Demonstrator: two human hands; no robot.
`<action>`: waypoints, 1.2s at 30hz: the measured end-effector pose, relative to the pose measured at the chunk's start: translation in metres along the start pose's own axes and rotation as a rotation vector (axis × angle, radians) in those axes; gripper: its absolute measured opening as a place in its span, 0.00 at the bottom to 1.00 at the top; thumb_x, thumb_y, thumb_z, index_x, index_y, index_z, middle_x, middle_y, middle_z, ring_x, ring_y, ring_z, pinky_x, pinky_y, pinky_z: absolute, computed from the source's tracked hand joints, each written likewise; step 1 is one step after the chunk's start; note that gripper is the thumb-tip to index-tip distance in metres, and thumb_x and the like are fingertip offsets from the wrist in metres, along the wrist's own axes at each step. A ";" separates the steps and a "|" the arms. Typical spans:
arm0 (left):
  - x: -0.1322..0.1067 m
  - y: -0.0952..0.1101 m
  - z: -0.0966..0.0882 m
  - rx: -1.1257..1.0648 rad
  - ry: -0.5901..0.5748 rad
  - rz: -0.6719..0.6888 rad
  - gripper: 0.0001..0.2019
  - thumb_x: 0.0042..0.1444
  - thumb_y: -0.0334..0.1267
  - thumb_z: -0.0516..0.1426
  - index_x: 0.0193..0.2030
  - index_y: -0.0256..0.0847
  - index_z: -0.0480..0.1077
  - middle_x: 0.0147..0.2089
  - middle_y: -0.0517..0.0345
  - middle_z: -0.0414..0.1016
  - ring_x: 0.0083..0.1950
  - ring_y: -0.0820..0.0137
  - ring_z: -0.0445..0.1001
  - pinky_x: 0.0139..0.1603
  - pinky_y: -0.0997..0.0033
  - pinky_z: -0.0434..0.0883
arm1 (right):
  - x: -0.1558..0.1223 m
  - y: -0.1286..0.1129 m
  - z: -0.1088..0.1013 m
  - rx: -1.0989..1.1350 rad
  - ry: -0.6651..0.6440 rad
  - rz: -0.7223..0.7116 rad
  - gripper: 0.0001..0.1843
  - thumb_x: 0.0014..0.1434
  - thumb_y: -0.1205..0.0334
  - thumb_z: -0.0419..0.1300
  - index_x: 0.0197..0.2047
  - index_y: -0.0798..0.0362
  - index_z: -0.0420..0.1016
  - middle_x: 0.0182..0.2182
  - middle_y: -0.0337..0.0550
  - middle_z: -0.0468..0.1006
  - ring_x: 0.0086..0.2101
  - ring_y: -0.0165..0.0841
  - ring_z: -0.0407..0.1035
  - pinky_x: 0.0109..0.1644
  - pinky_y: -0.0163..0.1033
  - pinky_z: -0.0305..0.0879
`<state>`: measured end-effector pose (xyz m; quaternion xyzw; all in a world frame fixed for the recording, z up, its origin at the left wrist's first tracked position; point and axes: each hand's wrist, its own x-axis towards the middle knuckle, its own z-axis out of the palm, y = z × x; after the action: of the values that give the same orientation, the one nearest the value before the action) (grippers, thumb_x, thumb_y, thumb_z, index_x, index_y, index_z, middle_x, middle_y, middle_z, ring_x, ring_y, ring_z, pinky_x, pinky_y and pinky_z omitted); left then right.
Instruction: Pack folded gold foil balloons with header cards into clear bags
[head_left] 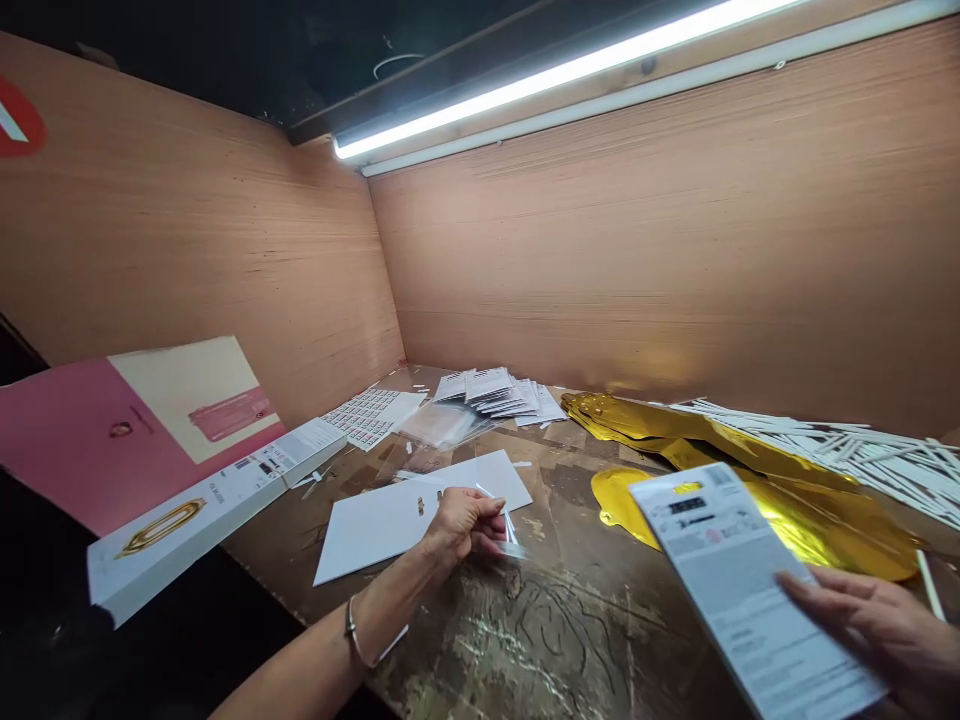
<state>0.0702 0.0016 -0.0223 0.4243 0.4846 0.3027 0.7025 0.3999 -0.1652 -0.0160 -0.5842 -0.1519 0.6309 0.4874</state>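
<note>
Gripping a printed packet (739,580) by its right long edge, the right hand (874,620) holds it over the table's (540,660) right side, long axis slanting away leftward; well left, the left hand (465,525) pinches clear plastic (512,550) by a white card (379,522).

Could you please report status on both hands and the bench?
Left hand pinching what looks like clear plastic. Right hand holding up a printed card. Gold foil lies behind the card; nothing visibly blocking either hand.
</note>
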 end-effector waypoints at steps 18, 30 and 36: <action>-0.043 -0.015 0.020 -0.161 0.100 0.071 0.16 0.44 0.45 0.59 0.24 0.31 0.64 0.20 0.50 0.72 0.16 0.75 0.68 0.14 0.82 0.57 | 0.020 0.044 0.115 -0.346 -0.250 -0.058 0.09 0.39 0.60 0.63 0.22 0.58 0.71 0.19 0.43 0.76 0.20 0.32 0.70 0.22 0.32 0.61; -0.051 -0.020 0.036 -0.235 0.185 0.244 0.22 0.35 0.53 0.61 0.23 0.33 0.63 0.16 0.60 0.67 0.15 0.75 0.64 0.15 0.76 0.61 | 0.011 0.049 0.127 -0.137 -0.266 -0.263 0.11 0.46 0.57 0.61 0.27 0.57 0.73 0.21 0.42 0.77 0.20 0.32 0.70 0.23 0.34 0.64; -0.045 -0.026 0.047 -0.296 0.116 0.243 0.19 0.38 0.49 0.61 0.23 0.33 0.64 0.15 0.61 0.66 0.13 0.78 0.60 0.12 0.81 0.54 | 0.010 0.049 0.125 -0.120 -0.228 -0.330 0.13 0.47 0.54 0.60 0.30 0.57 0.73 0.20 0.42 0.76 0.20 0.34 0.69 0.23 0.36 0.64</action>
<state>0.0987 -0.0623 -0.0187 0.3538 0.4195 0.4771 0.6865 0.2693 -0.1338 -0.0248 -0.5044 -0.3371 0.5942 0.5280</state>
